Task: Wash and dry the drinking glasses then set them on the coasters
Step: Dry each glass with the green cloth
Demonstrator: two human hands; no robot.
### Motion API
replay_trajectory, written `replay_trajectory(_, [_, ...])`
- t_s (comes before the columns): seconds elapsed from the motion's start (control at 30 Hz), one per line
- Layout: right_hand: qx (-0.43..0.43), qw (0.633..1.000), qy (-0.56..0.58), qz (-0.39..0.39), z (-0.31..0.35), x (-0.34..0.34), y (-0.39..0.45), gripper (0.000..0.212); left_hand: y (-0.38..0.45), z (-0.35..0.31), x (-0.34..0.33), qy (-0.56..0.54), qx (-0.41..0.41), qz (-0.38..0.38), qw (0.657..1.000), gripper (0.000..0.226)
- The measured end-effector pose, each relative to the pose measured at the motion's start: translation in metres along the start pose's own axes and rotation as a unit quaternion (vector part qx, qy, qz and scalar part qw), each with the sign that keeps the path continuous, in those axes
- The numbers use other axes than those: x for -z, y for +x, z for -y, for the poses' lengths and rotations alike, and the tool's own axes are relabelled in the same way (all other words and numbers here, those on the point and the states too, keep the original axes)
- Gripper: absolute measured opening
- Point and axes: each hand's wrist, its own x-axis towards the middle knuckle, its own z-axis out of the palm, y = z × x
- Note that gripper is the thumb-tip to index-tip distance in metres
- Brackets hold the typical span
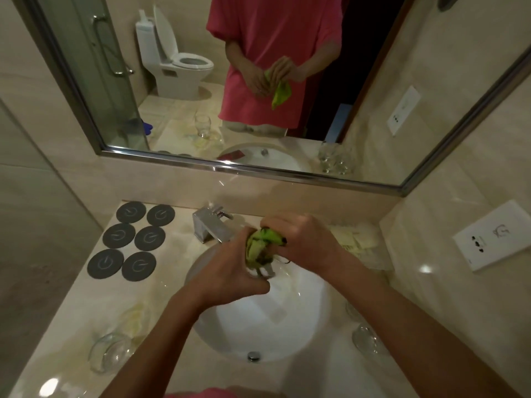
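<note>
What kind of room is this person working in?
Most likely a bathroom, perhaps a hotel's: a white basin set in a marble counter under a chrome tap, a wide wall mirror, and a toilet reflected in it.

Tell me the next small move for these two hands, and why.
Probably keep turning the green cloth inside the clear drinking glass: the left hand grips the glass over the white sink, the right hand pinches the cloth, and all six round grey coasters sit bare.

1 head view, looking steeply down, close over sink (287, 320), facing mirror (230, 81)
</note>
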Motion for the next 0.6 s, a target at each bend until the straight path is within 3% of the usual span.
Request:
replay_trajectory(0.13, [0.144,0.989,-0.025,0.006,-0.02,-0.001,0.009,0.032,-0.001,-0.002,0.009,-0.079,0.008,0.109,0.991,0.057])
replay_trajectory(0.23, [0.143,0.982,-0.045,0.111,-0.019,-0.001,0.016,0.034,-0.001,0.0,0.007,-0.061,0.005,0.073,0.995,0.062])
replay_trajectory(0.3, [0.001,0.971,-0.018,0.24,-0.01,0.0,0.022,0.023,-0.001,0.008,0.006,-0.038,0.002,0.042,0.998,0.066])
replay_trajectory(0.37, [-0.191,0.921,0.059,0.335,-0.007,-0.004,0.021,0.014,-0.001,0.012,0.004,0.009,0.01,0.014,1.0,0.063])
replay_trajectory(0.43, [-0.318,0.862,0.135,0.372,-0.005,-0.011,0.016,0.031,-0.002,0.014,-0.001,0.093,0.014,-0.021,0.995,0.063])
replay_trajectory(0.53, [-0.403,0.802,0.2,0.393,-0.003,-0.017,0.008,0.032,-0.007,0.017,-0.014,0.137,0.013,-0.063,0.988,0.063])
replay_trajectory(0.6, [-0.409,0.81,0.211,0.363,-0.002,-0.015,0.004,0.026,-0.01,0.02,-0.019,0.105,0.014,-0.078,0.991,0.065])
